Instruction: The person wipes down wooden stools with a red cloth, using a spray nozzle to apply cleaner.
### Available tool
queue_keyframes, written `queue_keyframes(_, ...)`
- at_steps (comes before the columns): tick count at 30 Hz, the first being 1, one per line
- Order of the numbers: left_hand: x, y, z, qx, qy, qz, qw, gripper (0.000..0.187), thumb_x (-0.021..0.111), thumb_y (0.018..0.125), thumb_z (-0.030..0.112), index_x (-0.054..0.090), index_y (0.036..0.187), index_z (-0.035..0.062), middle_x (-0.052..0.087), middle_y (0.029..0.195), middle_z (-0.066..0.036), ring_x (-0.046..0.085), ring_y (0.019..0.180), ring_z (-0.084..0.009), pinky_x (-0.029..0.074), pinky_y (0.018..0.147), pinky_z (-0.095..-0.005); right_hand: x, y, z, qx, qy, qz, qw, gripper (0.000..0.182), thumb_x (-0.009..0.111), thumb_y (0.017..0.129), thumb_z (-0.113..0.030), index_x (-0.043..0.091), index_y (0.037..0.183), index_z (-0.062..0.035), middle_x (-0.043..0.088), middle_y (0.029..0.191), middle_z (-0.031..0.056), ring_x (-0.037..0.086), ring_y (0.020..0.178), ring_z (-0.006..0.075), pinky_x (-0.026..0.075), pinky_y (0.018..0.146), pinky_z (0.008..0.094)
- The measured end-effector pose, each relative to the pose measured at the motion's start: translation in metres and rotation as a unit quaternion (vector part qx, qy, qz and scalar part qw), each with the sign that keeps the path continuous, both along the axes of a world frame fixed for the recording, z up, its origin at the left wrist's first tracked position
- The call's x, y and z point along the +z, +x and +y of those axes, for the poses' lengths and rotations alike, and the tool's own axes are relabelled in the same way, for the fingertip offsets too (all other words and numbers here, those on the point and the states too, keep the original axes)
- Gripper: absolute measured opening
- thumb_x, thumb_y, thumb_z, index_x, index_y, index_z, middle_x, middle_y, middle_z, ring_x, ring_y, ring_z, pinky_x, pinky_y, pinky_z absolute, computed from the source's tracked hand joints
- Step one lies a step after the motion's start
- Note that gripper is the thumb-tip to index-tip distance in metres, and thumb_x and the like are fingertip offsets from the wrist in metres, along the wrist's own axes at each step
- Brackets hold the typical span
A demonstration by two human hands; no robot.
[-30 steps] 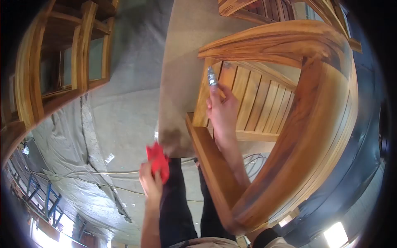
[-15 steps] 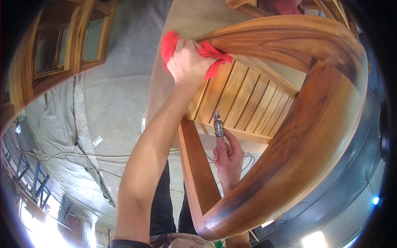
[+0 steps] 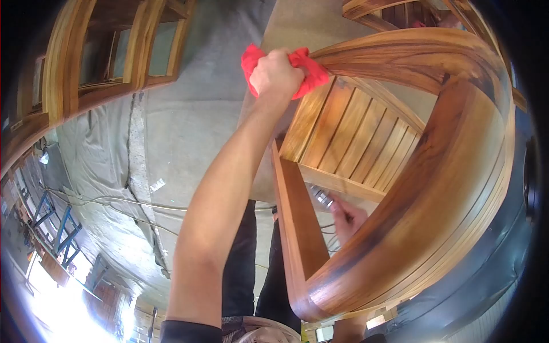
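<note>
My left hand (image 3: pixel 276 73) is closed round a bunched red cloth (image 3: pixel 314 73) at the upper middle. The cloth touches the end of the curved top rail of a varnished wooden chair frame (image 3: pixel 394 48). Framed by the chair's open side, my right hand (image 3: pixel 346 220) grips a metal hose fitting (image 3: pixel 321 196), which points up and to the left beside the straight wooden bar (image 3: pixel 300 211). Part of this hand and its forearm are hidden behind the broad curved rail. The slatted seat (image 3: pixel 354 134) lies between my two hands.
More wooden furniture (image 3: pixel 137 51) stands at the upper left, and another wooden piece (image 3: pixel 389 14) at the top right. Grey sheeting (image 3: pixel 177 126) covers the floor, with thin hoses across it. Blue metal stands (image 3: pixel 67 231) are at the lower left.
The camera view has shifted, so the chair appears farther right. My right hand has drawn back behind the curved rail, and the fitting has tipped from upright to leftward. The red cloth remains in my left hand.
</note>
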State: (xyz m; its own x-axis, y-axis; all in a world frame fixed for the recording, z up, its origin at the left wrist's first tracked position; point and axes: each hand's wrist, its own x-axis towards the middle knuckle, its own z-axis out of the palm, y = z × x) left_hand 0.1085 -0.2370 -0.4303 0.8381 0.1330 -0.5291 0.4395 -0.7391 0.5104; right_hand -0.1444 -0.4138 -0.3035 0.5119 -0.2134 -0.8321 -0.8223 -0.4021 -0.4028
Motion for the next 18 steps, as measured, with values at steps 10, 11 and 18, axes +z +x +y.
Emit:
queue_keyframes(10,-0.016,-0.096,0.090,0.209,-0.107,-0.093,0.967,0.044,0.073,0.085,0.039,0.066,0.107,0.0011,0.071,0.092,-0.017,0.069,0.087,-0.0321,0.052,0.080,-0.0387,-0.045,0.113,-0.010,0.183,0.004,0.041,0.982,0.025,0.065,0.092,-0.019,0.073,0.102,0.0031,0.061,0.066,0.0005,0.047,0.063,0.0082,0.040,0.059,0.0280)
queue_keyframes(11,-0.013,-0.099,0.093,0.220,-0.111,-0.103,0.964,0.041,0.073,0.086,0.036,0.067,0.107,0.0011,0.071,0.091,-0.017,0.069,0.086,-0.0294,0.051,0.079,-0.0372,-0.046,0.119,-0.006,0.222,0.007,0.055,0.973,0.025,0.066,0.091,-0.018,0.073,0.100,0.0038,0.060,0.065,0.0008,0.047,0.063,0.0087,0.040,0.059,0.0283)
queue_keyframes(18,0.001,-0.097,0.097,0.200,-0.241,-0.111,0.943,0.036,0.075,0.087,0.030,0.070,0.106,0.0007,0.068,0.094,-0.013,0.063,0.084,-0.0170,0.050,0.079,-0.0314,-0.043,0.130,0.020,0.216,-0.028,0.042,0.975,0.025,0.066,0.087,-0.020,0.073,0.098,0.0016,0.056,0.067,0.0106,0.052,0.066,0.0176,0.042,0.061,0.0333)
